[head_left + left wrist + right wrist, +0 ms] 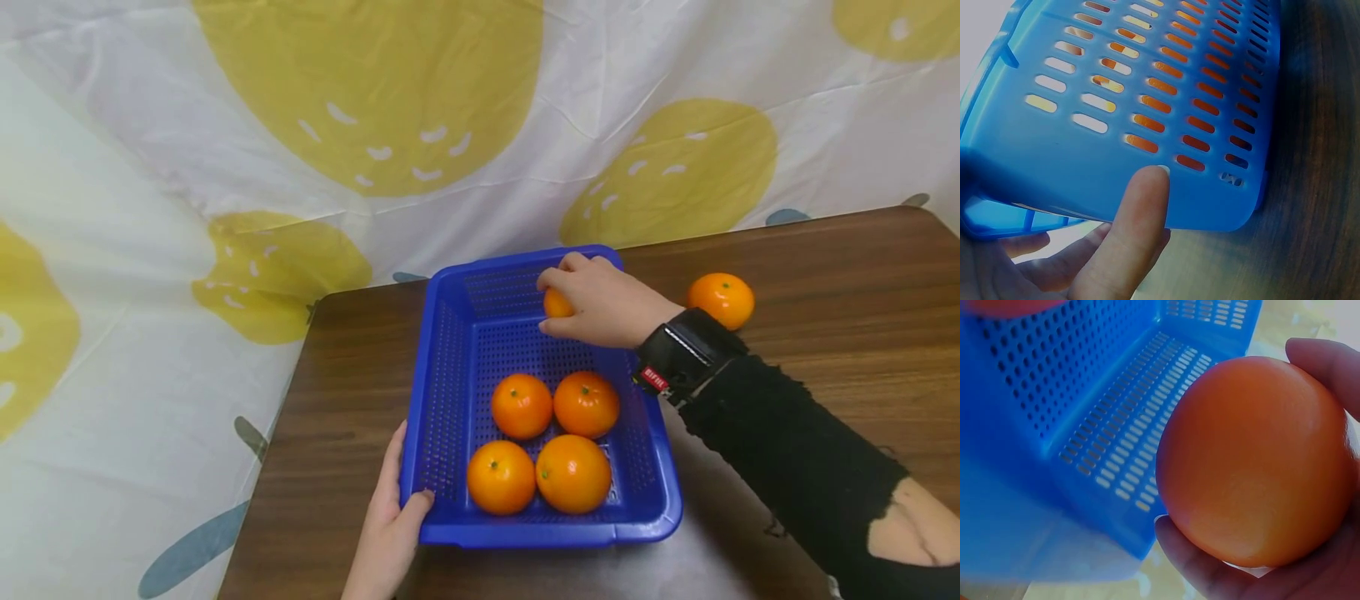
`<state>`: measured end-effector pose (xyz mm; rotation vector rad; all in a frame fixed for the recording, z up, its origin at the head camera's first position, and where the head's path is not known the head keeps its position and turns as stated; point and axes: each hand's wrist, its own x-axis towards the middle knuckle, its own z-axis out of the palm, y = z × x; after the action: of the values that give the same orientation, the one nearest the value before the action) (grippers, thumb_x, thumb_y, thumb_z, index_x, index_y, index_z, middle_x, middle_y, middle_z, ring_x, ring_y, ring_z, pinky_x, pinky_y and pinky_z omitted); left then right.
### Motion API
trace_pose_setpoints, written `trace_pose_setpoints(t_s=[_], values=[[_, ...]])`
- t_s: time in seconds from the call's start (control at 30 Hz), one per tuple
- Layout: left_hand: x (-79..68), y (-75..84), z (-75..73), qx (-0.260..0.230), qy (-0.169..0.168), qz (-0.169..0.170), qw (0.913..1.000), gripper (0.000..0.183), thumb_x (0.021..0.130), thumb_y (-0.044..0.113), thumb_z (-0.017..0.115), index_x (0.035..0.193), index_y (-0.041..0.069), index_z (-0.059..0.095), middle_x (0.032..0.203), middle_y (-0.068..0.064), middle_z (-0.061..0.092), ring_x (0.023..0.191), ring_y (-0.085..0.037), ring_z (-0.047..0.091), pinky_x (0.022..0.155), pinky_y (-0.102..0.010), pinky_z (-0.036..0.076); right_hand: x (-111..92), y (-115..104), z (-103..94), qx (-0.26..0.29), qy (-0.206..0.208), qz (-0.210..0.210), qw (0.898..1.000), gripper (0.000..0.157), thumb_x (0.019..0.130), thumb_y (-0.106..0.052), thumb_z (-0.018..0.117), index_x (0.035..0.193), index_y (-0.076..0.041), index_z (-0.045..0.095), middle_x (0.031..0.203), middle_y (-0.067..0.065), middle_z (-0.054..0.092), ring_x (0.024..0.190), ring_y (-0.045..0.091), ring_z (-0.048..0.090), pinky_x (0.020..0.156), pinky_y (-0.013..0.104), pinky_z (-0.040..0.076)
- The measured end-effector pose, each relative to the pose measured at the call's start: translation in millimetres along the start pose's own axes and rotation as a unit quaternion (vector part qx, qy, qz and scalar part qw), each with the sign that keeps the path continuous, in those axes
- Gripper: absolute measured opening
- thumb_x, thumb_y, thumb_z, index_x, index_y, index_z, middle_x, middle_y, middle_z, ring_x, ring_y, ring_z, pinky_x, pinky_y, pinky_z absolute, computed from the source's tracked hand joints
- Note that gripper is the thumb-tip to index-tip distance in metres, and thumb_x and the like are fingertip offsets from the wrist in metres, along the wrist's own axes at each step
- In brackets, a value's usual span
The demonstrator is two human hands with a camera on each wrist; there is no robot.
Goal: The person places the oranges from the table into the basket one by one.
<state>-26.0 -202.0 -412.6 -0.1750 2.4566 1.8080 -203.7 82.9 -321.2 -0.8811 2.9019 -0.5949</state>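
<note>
A blue perforated plastic basket (543,533) sits on the table with several oranges (522,406) grouped in its near half. My left hand (390,508) holds the basket by its near left corner. In the left wrist view, the thumb (1141,225) lies against the slotted blue wall (1072,162). Over the basket's far right part, my right hand (600,300) grips another orange (557,303), mostly covered by the fingers in the head view. The right wrist view shows this orange (1254,462) between thumb and fingers, above the basket's inside.
One more orange (722,300) lies on the brown wooden table (847,333), right of the basket and just beyond the right wrist. Behind the table hangs a white cloth (465,217) with yellow fruit prints. A black strap (690,354) circles the right wrist.
</note>
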Motion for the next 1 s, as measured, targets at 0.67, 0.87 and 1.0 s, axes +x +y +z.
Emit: trace_pose_setpoints(t_s=[0.67, 0.87, 1.0], values=[[-1.4, 0.2, -0.5, 0.0, -0.002, 0.004, 1.0, 0.076, 0.086, -0.002, 0.043, 0.144, 0.041, 0.019, 0.15, -0.006, 0.029, 0.121, -0.021, 0.043, 0.102, -0.05, 0.034, 12.5, -9.4, 22.9, 0.018, -0.023, 0.005, 1.0, 0.053, 0.081, -0.048, 0.059, 0.124, -0.017, 0.053, 0.117, 0.014, 0.048, 0.098, 0.033, 0.045, 0.08, 0.045, 0.045], [-1.9, 1.3, 1.7, -0.002, -0.002, 0.009, 1.0, 0.076, 0.085, -0.003, 0.043, 0.144, 0.04, 0.02, 0.149, -0.007, 0.03, 0.118, -0.022, 0.045, 0.1, -0.049, 0.037, 11.4, -4.5, 35.0, 0.018, -0.037, 0.025, 0.999, 0.053, 0.081, -0.049, 0.059, 0.124, -0.018, 0.053, 0.121, 0.015, 0.047, 0.103, 0.035, 0.044, 0.082, 0.047, 0.046], [-1.9, 1.4, 2.6, -0.002, -0.004, 0.015, 0.9999, 0.076, 0.085, -0.003, 0.043, 0.144, 0.04, 0.02, 0.148, -0.007, 0.031, 0.118, -0.022, 0.045, 0.1, -0.049, 0.037, 11.6, -0.5, 43.2, 0.012, -0.038, 0.029, 0.999, 0.054, 0.08, -0.049, 0.06, 0.123, -0.018, 0.054, 0.121, 0.015, 0.048, 0.104, 0.036, 0.045, 0.084, 0.048, 0.046]])
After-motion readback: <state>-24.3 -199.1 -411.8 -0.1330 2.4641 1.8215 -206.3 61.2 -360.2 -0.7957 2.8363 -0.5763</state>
